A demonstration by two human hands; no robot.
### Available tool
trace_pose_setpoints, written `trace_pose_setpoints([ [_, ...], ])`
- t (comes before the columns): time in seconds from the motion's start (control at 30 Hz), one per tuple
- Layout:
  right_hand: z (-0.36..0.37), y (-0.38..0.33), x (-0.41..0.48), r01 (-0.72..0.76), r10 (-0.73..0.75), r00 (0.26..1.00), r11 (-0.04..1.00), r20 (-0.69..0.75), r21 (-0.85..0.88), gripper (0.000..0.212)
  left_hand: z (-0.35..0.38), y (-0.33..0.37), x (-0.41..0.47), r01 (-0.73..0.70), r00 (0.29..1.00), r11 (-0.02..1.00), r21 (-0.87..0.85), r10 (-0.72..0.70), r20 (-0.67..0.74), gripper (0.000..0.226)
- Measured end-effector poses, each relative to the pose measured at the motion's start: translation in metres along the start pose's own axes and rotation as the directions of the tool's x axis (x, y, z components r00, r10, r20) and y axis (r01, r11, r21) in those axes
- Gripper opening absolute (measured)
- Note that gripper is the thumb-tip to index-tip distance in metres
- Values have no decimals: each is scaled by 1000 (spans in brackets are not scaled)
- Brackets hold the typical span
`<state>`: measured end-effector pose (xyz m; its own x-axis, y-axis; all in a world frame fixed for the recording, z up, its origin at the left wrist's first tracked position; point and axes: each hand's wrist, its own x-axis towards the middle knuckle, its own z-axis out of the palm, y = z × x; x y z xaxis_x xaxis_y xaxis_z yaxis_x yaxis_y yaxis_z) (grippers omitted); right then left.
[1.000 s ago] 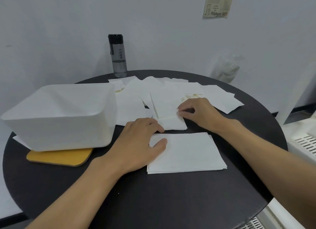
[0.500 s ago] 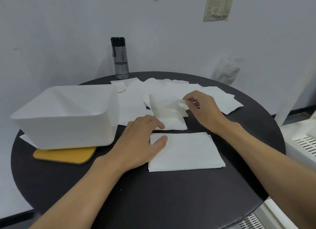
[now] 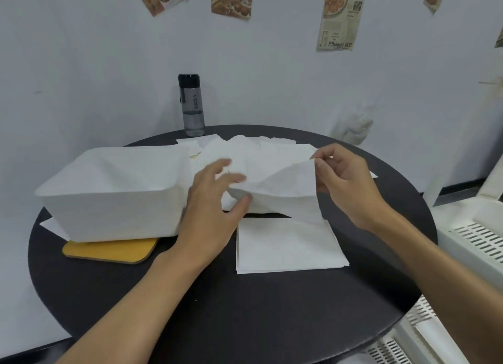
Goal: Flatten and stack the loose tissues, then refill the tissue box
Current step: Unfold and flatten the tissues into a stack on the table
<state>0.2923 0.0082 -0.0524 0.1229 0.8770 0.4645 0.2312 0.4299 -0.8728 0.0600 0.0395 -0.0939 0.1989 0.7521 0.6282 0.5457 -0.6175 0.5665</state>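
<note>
A white tissue (image 3: 283, 189) hangs lifted above the round black table (image 3: 245, 309). My right hand (image 3: 345, 184) pinches its upper right corner. My left hand (image 3: 215, 200) pinches its left edge between thumb and fingers, blurred by motion. Just below lies a flat stack of tissues (image 3: 288, 246). Several loose tissues (image 3: 261, 151) are spread at the back of the table. The white tissue box (image 3: 114, 192) stands upside down at the left, with its yellow lid (image 3: 109, 250) under it.
A dark water bottle (image 3: 192, 105) stands at the table's back edge by the wall. One tissue corner (image 3: 53, 226) pokes out from under the box at the left. White slotted furniture (image 3: 473, 233) is close on the right.
My right hand has raised the loose tissue off the pile and toward me. My left hand has left the flat stack and taken the tissue's left edge. The view has tilted up.
</note>
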Motion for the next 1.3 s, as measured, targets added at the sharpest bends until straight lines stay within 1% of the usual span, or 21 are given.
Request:
trace_pose_setpoints([
  [0.03, -2, 1, -4, -22, 22, 1000, 1000, 12, 14, 15, 0, 1, -1, -23, 1000, 1000, 9, 22, 20, 16],
  [0.07, -4, 1, -7, -42, 42, 999, 999, 24, 15, 15, 1, 1, -1, -43, 999, 999, 8, 42, 30, 10],
  [0.17, -13, 6, -15, -70, 72, 997, 996, 33, -57, 15, 3, 3, -3, -70, 998, 997, -15, 70, -1, 8],
  [0.23, -19, 7, -20, -53, 54, 999, 991, 4, -122, 20, 1, 6, -4, -60, 998, 997, -46, 59, -33, 8],
  [0.3, -23, 4, -27, -26, 27, 1000, 995, 2, -101, 28, -1, 11, -5, -58, 997, 996, -66, 54, -58, 8],
  [0.4, -24, -6, -36, -3, 10, 996, 997, 85, -83, 39, -1, 20, -5, -114, 991, 991, -71, 108, -84, 8],
  [0.47, -24, -9, -40, -4, 18, 993, 994, 121, -112, 32, -2, 25, -2, -160, 984, 985, -66, 155, -86, 8],
  [0.53, -23, -12, -42, -1, 13, 995, 993, 99, -119, 20, -6, 30, 0, -169, 983, 982, -89, 162, -85, 9],
  [0.6, -23, -14, -42, 6, -1, 999, 993, 45, -117, 10, -12, 35, 3, -150, 987, 977, -155, 138, -84, 12],
  [0.67, -23, -14, -43, -5, 6, 1000, 995, 6, -97, 9, -17, 43, 6, -125, 990, 968, -216, 109, -85, 16],
  [0.73, -23, -16, -44, -21, 21, 1000, 1000, -11, 7, 35, -21, 49, 8, -86, 995, 961, -263, 68, -77, 20],
  [0.77, -24, -17, -44, -33, 33, 999, 998, -7, 59, 45, -22, 51, 9, -59, 997, 956, -286, 42, -67, 20],
  [0.8, -25, -18, -44, -41, 41, 999, 995, -1, 88, 43, -22, 52, 10, -26, 999, 949, -313, 11, -50, 17],
  [0.87, -26, -20, -44, -62, 62, 998, 997, -4, 40, 17, -22, 52, 12, 54, 999, 930, -363, -54, 9, 10],
  [0.97, -26, -12, -45, -141, 143, 989, 989, 33, -51, 32, -16, 45, 14, 149, 988, 921, -359, -123, 94, 12],
  [1.03, -25, -6, -46, -190, 195, 980, 975, 33, -114, 37, -11, 37, 12, 211, 975, 922, -324, -174, 139, 17],
  [1.1, -27, 1, -47, -223, 236, 971, 951, 37, -214, 43, -7, 28, 8, 264, 958, 912, -313, -211, 194, 21],
  [1.17, -29, 6, -50, -230, 260, 963, 926, 66, -298, 47, -4, 22, 3, 278, 950, 913, -297, -215, 227, 22],
  [1.3, -30, 13, -55, -243, 305, 943, 904, 130, -353, 48, -3, 16, -3, 262, 942, 940, -218, -200, 269, 21],
])
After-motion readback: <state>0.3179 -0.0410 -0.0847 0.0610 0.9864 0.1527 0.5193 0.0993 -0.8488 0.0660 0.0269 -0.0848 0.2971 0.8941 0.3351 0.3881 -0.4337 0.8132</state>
